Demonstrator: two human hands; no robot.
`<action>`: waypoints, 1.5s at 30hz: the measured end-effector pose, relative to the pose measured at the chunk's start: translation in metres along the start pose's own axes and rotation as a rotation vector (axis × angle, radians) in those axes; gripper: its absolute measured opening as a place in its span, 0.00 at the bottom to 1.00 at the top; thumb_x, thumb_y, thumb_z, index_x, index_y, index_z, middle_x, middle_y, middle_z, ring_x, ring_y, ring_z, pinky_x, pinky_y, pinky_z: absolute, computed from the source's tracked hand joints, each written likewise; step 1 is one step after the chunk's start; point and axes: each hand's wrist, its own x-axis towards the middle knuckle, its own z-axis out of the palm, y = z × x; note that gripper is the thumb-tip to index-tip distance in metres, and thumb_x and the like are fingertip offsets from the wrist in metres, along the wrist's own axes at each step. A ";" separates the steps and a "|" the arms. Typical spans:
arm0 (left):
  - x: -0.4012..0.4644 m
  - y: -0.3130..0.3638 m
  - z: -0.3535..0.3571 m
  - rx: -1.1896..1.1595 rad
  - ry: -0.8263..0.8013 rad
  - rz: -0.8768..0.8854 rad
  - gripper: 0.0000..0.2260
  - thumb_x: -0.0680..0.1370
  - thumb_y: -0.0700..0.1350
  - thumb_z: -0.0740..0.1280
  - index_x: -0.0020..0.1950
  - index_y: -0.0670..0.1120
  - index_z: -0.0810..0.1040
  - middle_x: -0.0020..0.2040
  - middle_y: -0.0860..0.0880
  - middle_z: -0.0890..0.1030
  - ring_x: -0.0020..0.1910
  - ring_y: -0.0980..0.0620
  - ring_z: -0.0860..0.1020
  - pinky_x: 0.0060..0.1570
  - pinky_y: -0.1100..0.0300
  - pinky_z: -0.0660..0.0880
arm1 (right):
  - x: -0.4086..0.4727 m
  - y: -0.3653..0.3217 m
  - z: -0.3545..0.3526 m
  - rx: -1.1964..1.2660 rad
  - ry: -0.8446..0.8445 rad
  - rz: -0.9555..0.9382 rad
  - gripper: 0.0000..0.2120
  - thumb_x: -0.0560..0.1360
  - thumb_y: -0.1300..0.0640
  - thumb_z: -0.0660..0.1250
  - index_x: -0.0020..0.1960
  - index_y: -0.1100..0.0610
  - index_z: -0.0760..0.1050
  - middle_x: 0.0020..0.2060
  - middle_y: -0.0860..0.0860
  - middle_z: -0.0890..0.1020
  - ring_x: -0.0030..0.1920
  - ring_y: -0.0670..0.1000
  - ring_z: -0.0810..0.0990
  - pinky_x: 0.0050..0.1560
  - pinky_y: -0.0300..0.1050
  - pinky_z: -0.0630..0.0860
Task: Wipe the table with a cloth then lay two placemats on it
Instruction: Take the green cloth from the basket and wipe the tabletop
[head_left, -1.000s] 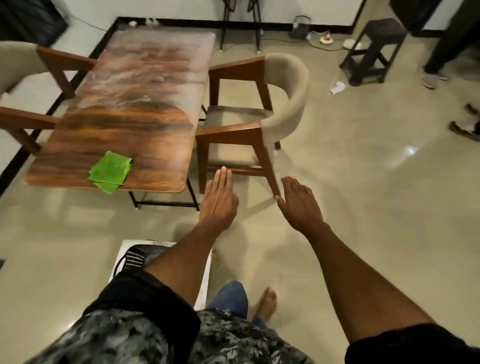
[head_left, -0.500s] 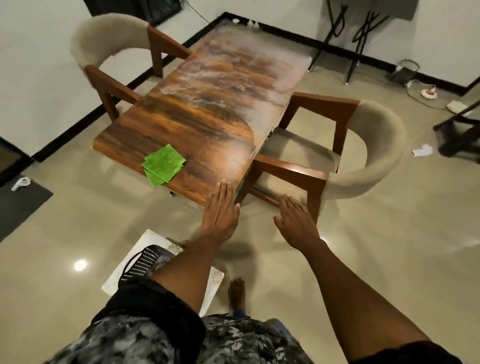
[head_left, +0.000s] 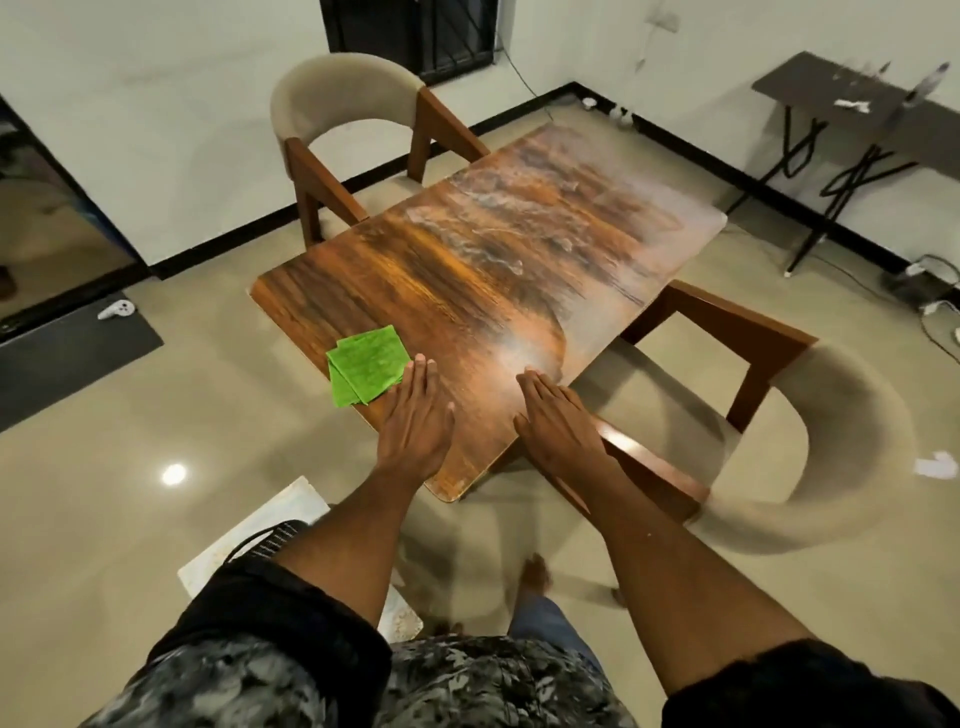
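Observation:
A folded green cloth (head_left: 368, 371) lies near the front left edge of the wooden table (head_left: 498, 260). My left hand (head_left: 415, 421) is stretched flat over the table's near corner, its fingertips right beside the cloth's right edge. My right hand (head_left: 558, 421) is held flat with straight fingers over the table's near right edge. Neither hand holds anything. The far half of the tabletop looks dusty and smeared. No placemats are in view.
A padded wooden chair (head_left: 343, 130) stands at the table's far left side, another chair (head_left: 769, 415) at its right side. A white mat with a black item (head_left: 260, 540) lies on the floor by my left leg. A dark folding table (head_left: 852, 109) stands at the back right.
I have walked up to the table and turned left around it. Both flat hands now reach over its near corner, the left one next to the green cloth.

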 end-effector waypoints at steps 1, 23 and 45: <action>0.009 0.003 -0.001 -0.004 0.009 -0.012 0.30 0.89 0.55 0.45 0.88 0.41 0.48 0.89 0.42 0.49 0.88 0.45 0.49 0.85 0.47 0.50 | 0.010 0.007 -0.001 -0.010 -0.012 -0.020 0.30 0.88 0.46 0.51 0.85 0.60 0.53 0.84 0.57 0.59 0.85 0.56 0.56 0.83 0.54 0.57; 0.034 -0.074 0.093 -0.128 0.032 -0.788 0.30 0.89 0.49 0.52 0.88 0.41 0.46 0.89 0.43 0.47 0.88 0.47 0.46 0.86 0.48 0.47 | 0.299 -0.090 0.121 0.099 -0.212 -0.576 0.37 0.80 0.34 0.51 0.83 0.54 0.63 0.81 0.60 0.66 0.80 0.61 0.67 0.76 0.63 0.65; 0.086 -0.108 0.192 -0.431 0.493 -1.005 0.26 0.90 0.51 0.51 0.87 0.44 0.56 0.88 0.45 0.58 0.87 0.49 0.55 0.85 0.48 0.54 | 0.112 -0.009 0.232 -0.068 -0.239 -0.482 0.32 0.85 0.37 0.52 0.86 0.44 0.52 0.86 0.49 0.51 0.86 0.55 0.51 0.81 0.65 0.54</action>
